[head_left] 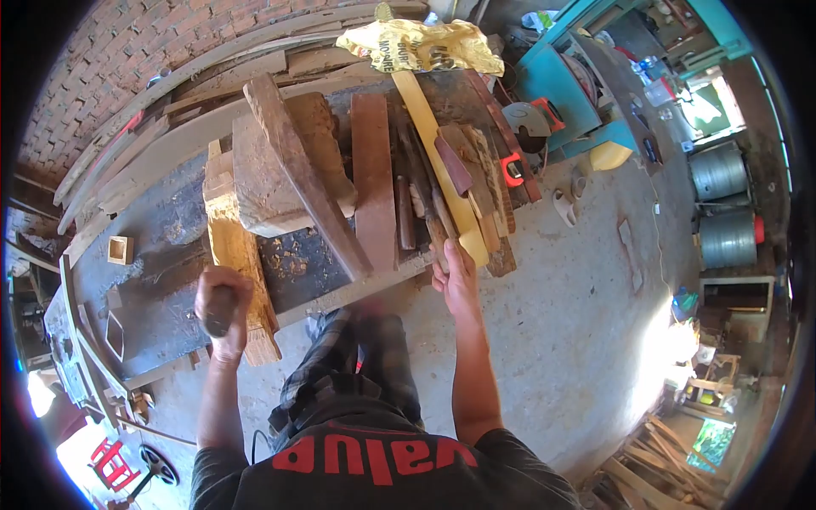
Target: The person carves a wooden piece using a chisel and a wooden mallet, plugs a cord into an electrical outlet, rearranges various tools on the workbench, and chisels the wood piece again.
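Note:
My left hand [228, 297] is closed around a dark wooden handle [219, 311] whose rounded end faces up; the rest of that tool is hidden. Right beside it lies a yellowish, carved timber piece [240, 246] reaching over the bench's front edge. At the bench edge, my right hand [457, 269] has its fingers closed on the near end of a long, thin, chisel-like tool [439, 212]. A shorter dark handle [405, 212] lies to the left of that tool, and a yellow board [469, 229] runs along its right.
The workbench [166, 280] carries a thick wood block [263, 183], a slanting plank [297, 161], a reddish-brown board [371, 170], an orange tape measure [512, 170] and a small wooden box [120, 250]. A yellow sack [425, 47] lies at the back. Metal drums [727, 238] stand right.

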`<state>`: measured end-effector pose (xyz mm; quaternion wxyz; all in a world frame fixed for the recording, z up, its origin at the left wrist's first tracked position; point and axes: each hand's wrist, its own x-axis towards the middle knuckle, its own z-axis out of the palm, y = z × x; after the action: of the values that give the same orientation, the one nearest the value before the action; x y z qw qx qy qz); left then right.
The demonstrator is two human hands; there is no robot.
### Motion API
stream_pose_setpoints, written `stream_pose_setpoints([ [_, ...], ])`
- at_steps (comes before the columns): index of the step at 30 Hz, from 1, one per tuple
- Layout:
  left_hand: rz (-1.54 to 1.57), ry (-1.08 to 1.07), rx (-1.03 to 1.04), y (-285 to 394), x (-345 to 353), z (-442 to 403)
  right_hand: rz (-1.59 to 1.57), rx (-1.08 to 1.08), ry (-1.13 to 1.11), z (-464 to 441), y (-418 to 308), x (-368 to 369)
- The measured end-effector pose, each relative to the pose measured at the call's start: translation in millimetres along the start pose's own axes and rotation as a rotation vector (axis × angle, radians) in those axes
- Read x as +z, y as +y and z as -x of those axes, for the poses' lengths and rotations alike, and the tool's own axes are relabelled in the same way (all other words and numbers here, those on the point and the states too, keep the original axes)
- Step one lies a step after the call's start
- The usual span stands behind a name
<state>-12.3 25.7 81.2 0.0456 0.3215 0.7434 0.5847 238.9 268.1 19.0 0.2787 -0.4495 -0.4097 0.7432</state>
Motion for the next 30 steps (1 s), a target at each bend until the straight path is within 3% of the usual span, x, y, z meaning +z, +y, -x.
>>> stream_pose_setpoints([
  [2, -0.103, -0.132, 0.215, 5.7, 4.0, 14.0, -0.006, -0.074, 0.027, 25.4, 12.2, -8.2],
  [5, 0.021, -0.415, 0.567, 19.1, 13.4, 48.4, -0.150, -0.039, -0.090, 72.2, 35.3, -34.6],
  [7, 0.173, -0.660, 0.654, 42.2, 31.4, 74.1, -0.263, -0.050, -0.124, 102.7, 44.8, -49.2],
  [8, 0.180, -0.888, 0.686, 48.4, 40.7, 83.6, -0.260, -0.064, -0.135, 119.0, 47.2, -57.2],
  [9, 0.175, -0.878, 0.703, 51.8, 53.8, 92.2, -0.240, -0.076, -0.111, 134.1, 49.2, -66.4],
  [11, 0.146, -1.169, 0.869, 55.1, 88.0, 102.4, -0.219, -0.106, -0.100, 159.0, 52.8, -87.5],
  [14, -0.070, -1.049, 1.090, 65.1, 142.7, 88.0, -0.211, -0.152, -0.058, 191.2, 59.3, -125.2],
  [16, -0.287, -0.965, 1.055, 58.9, 181.2, 67.5, -0.230, -0.181, -0.024, 211.1, 63.2, -145.6],
  [18, -0.348, -0.744, 1.035, 37.7, 224.8, 41.7, -0.204, -0.189, -0.007, 227.2, 66.4, -161.0],
  [20, -0.478, -0.736, 0.897, 33.1, 247.9, 11.9, -0.180, -0.204, 0.009, 234.4, 68.7, -169.6],
  [25, -0.516, -0.696, 0.764, -10.8, 288.8, -52.5, -0.177, -0.152, 0.085, 231.1, 76.0, -171.5],
  [27, -0.488, -0.671, 0.776, -16.3, 292.1, -52.9, -0.165, -0.158, 0.081, 224.9, 72.4, -163.0],
  [29, -0.496, -0.591, 0.606, -10.3, 289.8, -43.9, -0.012, -0.220, 0.132, 219.3, 67.2, -150.0],
  [30, -0.457, -0.549, 0.622, -11.0, 288.3, -31.4, -0.015, -0.219, 0.136, 218.2, 63.5, -142.1],
])
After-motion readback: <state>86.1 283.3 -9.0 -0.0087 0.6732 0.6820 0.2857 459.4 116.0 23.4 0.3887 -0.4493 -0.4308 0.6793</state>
